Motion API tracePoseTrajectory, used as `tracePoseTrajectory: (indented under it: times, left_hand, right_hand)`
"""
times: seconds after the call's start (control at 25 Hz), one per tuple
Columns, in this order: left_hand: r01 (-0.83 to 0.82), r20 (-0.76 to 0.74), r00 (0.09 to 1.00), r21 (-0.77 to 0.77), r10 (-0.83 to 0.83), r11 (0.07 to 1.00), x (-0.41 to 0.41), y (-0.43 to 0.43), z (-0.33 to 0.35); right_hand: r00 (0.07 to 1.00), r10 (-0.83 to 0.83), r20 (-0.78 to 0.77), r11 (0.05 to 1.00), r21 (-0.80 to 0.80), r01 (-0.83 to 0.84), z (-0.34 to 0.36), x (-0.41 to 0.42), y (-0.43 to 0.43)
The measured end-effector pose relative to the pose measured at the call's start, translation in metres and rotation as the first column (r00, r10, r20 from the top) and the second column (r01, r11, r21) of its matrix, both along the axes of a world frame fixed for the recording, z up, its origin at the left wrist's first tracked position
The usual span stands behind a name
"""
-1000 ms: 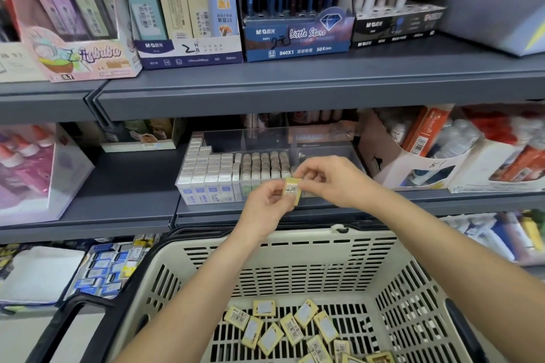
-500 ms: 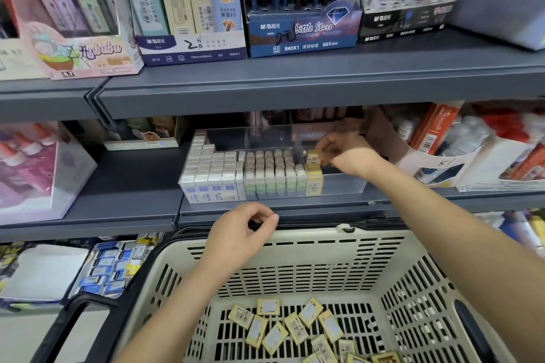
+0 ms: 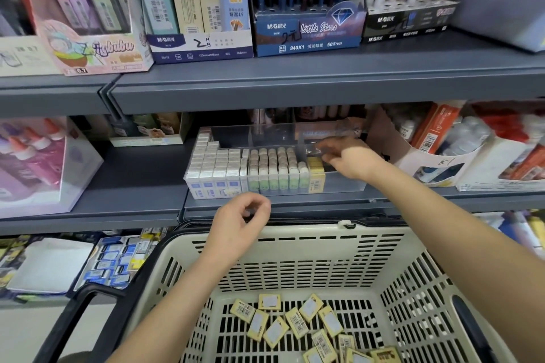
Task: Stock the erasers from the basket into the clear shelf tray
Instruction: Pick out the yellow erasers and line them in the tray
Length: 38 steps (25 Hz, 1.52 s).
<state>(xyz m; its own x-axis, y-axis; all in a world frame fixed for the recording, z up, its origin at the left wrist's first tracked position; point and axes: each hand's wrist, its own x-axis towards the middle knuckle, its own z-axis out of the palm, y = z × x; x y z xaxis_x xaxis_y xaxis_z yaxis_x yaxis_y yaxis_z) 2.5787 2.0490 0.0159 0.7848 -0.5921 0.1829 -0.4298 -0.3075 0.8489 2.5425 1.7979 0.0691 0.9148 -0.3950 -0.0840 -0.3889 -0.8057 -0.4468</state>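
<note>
Erasers (image 3: 298, 324) in yellow sleeves are lying loose on the slatted floor of the cream basket (image 3: 295, 233), some showing barcodes and some showing white labels. A small yellow stack (image 3: 316, 174) of the same kind is standing in the clear tray (image 3: 345, 183) on the grey shelf (image 3: 132, 186), just to the right of rows of green-ended erasers (image 3: 274, 168) and white boxed erasers (image 3: 215, 168).

The right hand (image 3: 351, 160) is reaching into the tray just beside the yellow stack. Its grip is lying slack, fingers loosely spread and pointing left, with nothing showing between them, though they are blurred. The left hand (image 3: 240, 225) is hovering above the basket's far rim, below the tray's front wall. Its grip is loosely curled, thumb near the forefinger, and it is holding nothing.
</note>
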Motion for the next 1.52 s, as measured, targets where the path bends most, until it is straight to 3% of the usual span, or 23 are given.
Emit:
tracePoseTrajectory:
  times: [0.16, 0.24, 0.32, 0.48, 0.56, 0.68, 0.88, 1.04, 1.16, 1.24, 1.32, 1.4, 1.48, 1.52]
  left_hand:
    - [-0.064, -0.004, 0.998, -0.226, 0.064, 0.972, -0.02, 0.013, 0.002]
    - [-0.007, -0.014, 1.0, -0.215, 0.004, 0.977, -0.039, 0.014, -0.009]
    - [0.027, -0.05, 0.998, -0.123, -0.033, 0.992, -0.053, 0.014, -0.032]
    - [0.048, -0.179, 0.984, 0.17, -0.017, 0.984, -0.047, 0.028, -0.091]
    - [0.075, -0.249, 0.968, 0.368, 0.02, 0.927, -0.04, 0.042, -0.117]
    - [0.132, -0.196, 0.981, 0.597, -0.016, 0.792, -0.037, 0.06, -0.143]
    - [0.149, -0.083, 0.989, 0.65, -0.126, 0.745, -0.037, 0.066, -0.157]
    - [0.168, -0.025, 0.972, 0.773, -0.235, 0.612, -0.043, 0.068, -0.169]
    - [0.116, -0.039, 0.988, 0.834, -0.153, 0.539, -0.043, 0.068, -0.168]
    - [0.092, -0.078, 0.996, 0.812, -0.049, 0.576, -0.041, 0.068, -0.164]
    - [0.034, -0.166, 0.978, 0.717, 0.124, 0.696, -0.041, 0.063, -0.157]
    - [0.004, -0.446, 0.85, 0.536, 0.279, 0.845, -0.04, 0.052, -0.149]
    - [0.005, -0.823, 0.515, 0.285, 0.242, 0.959, -0.046, 0.042, -0.138]
    - [0.012, -0.924, 0.344, 0.182, 0.166, 0.983, -0.05, 0.04, -0.134]
  right_hand:
    - [0.925, -0.075, 0.372, 0.995, 0.09, 0.044, 0.002, -0.05, 0.028]
    - [0.889, -0.069, 0.452, 0.977, 0.21, -0.03, -0.012, -0.083, 0.053]
    - [0.922, -0.03, 0.387, 0.961, 0.266, -0.08, -0.037, -0.109, 0.078]
    - [0.985, 0.164, 0.044, 0.961, 0.216, -0.17, -0.098, -0.125, 0.109]
    - [0.959, 0.234, -0.159, 0.965, 0.16, -0.209, -0.129, -0.123, 0.117]
    - [0.904, 0.272, -0.33, 0.962, 0.11, -0.249, -0.167, -0.117, 0.124]
    - [0.815, 0.38, -0.438, 0.911, 0.024, -0.412, -0.206, -0.112, 0.141]
    - [0.79, 0.371, -0.487, 0.891, -0.053, -0.451, -0.218, -0.116, 0.143]
    - [0.788, 0.362, -0.498, 0.897, -0.045, -0.44, -0.219, -0.122, 0.14]
    - [0.846, 0.31, -0.434, 0.941, 0.016, -0.337, -0.215, -0.125, 0.141]
    - [0.905, 0.265, -0.333, 0.964, 0.112, -0.241, -0.209, -0.126, 0.146]
    - [0.945, 0.239, -0.221, 0.96, 0.203, -0.195, -0.202, -0.124, 0.154]
    - [0.976, 0.188, -0.112, 0.947, 0.285, -0.15, -0.194, -0.119, 0.163]
    - [0.985, 0.154, -0.077, 0.942, 0.311, -0.123, -0.191, -0.117, 0.167]
